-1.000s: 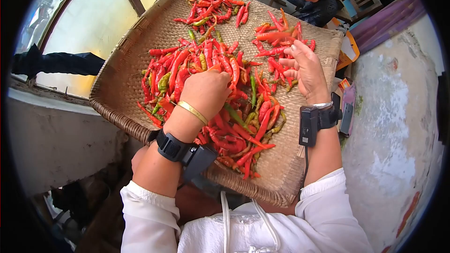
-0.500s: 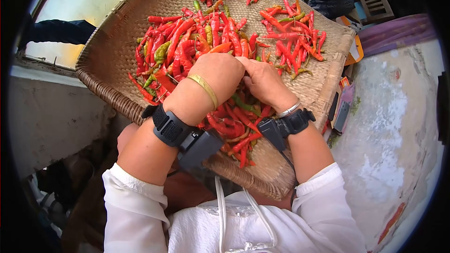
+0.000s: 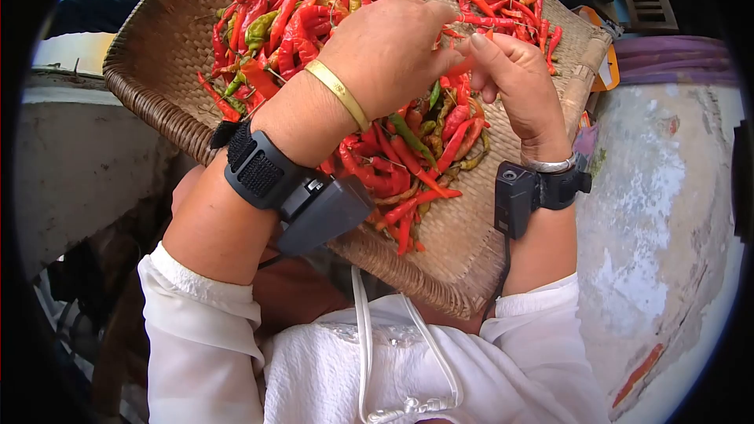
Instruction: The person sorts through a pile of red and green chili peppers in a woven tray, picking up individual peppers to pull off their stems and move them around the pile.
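Note:
Over a woven basket tray [image 3: 161, 102], my left hand [image 3: 389, 51] is bent inward, palm down, its fingers curled and partly hidden; I cannot tell what is in them. My right hand [image 3: 522, 82] faces it, thumb and fingers pinched around a red chili pepper [image 3: 462, 68] close to my left thumb. Beneath my hands lies a heap of red chili peppers [image 3: 400, 161], a few green or brownish among them. A larger pile of red chilies [image 3: 294, 20] spreads beyond my left hand, and a separate group of chilies [image 3: 503, 4] lies beyond my right.
The tray's thick rim [image 3: 408, 279] is close to my lap. Black devices are strapped to both wrists, the left device [image 3: 326, 212] hanging over the near heap. To the right is a worn pale surface [image 3: 652, 228] with purple cloth [image 3: 675, 59] behind it.
My hands have come apart slightly; the right moved right and up, turning its palm inward, and the left shifted up. More of the near heap shows. The view has shifted, moving the tray up-left.

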The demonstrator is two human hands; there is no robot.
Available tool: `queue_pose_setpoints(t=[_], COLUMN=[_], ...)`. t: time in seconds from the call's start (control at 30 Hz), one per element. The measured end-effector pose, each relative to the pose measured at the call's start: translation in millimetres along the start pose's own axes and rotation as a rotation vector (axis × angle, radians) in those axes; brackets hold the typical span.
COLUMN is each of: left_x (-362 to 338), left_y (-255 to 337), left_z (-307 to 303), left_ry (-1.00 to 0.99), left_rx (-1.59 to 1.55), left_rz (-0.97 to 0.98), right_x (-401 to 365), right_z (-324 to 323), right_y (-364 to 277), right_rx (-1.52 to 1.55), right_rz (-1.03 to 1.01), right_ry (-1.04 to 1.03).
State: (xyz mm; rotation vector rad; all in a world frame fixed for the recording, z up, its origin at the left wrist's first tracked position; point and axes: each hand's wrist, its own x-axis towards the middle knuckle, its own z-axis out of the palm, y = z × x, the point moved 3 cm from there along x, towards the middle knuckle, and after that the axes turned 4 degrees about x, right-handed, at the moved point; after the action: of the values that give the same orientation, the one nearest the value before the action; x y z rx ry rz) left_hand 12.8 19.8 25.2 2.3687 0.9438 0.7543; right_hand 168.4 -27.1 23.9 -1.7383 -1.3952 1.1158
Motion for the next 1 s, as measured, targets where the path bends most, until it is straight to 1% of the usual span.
queue_pose_setpoints(t=[0.03,0.07,0.1,0.17,0.23,0.27,0.33,0.37,0.43,0.47,0.5,0.57,0.6,0.63,0.7,0.73,0.77,0.83,0.87,0.9,0.97,1.0], left_x=[-1,-2,-3,-3,-3,-4,-7,-7,-7,-7,-7,-7,-8,-8,-10,-12,-13,-14,-14,-14,-12,-11], left_y=[0,1,3,5,4,5,6,5,1,-1,-2,-3,-2,-2,-4,-6,-6,-4,-5,-5,-5,-4], left_z=[2,7,10,10,14,14,16,16,17,17,16,15,14,14,17,19,19,21,22,22,23,22], left_ry=[-0.003,-0.084,-0.163,-0.188,-0.267,-0.268,-0.309,-0.31,-0.37,-0.372,-0.346,-0.322,-0.344,-0.366,-0.366,-0.366,-0.368,-0.395,-0.396,-0.376,-0.36,-0.359], left_rx=[-0.003,-0.071,-0.14,-0.129,-0.055,-0.056,0.16,0.159,0.411,0.41,0.458,0.507,0.503,0.5,0.524,0.549,0.549,0.557,0.557,0.545,0.531,0.541], left_rz=[-0.004,-0.003,-0.002,0.0,-0.043,-0.045,-0.037,-0.039,-0.105,-0.105,-0.098,-0.091,-0.093,-0.095,-0.066,-0.037,-0.041,-0.003,-0.004,0.012,0.031,0.042], right_x=[-3,-5,-5,-6,-4,-4,-1,1,3,7,9,11,15,18,21,18,16,12,7,9,12,10], right_z=[5,9,9,11,7,0,-15,-19,-35,-48,-45,-42,-41,-41,-38,-33,-26,-6,7,13,29,34], right_y=[-3,-6,-5,-2,2,5,12,14,16,24,21,15,23,30,37,33,27,16,11,16,28,25], right_rx=[0.335,0.454,0.454,0.481,0.443,0.426,0.449,0.45,0.467,0.582,0.582,0.81,0.879,0.878,0.82,0.734,0.735,0.364,0.144,0.145,-0.135,-0.134], right_rz=[0.033,-0.014,-0.008,0.0,0.015,0.044,0.086,0.088,0.019,-0.036,-0.035,-0.105,-0.082,-0.08,-0.004,-0.006,-0.003,0.085,0.082,0.083,-0.152,-0.15], right_ry=[-0.05,-0.062,-0.062,-0.117,-0.085,-0.09,-0.082,-0.083,0.15,0.108,0.108,0.291,0.223,0.223,0.282,0.3,0.296,-0.012,-0.055,-0.056,-0.281,-0.281])
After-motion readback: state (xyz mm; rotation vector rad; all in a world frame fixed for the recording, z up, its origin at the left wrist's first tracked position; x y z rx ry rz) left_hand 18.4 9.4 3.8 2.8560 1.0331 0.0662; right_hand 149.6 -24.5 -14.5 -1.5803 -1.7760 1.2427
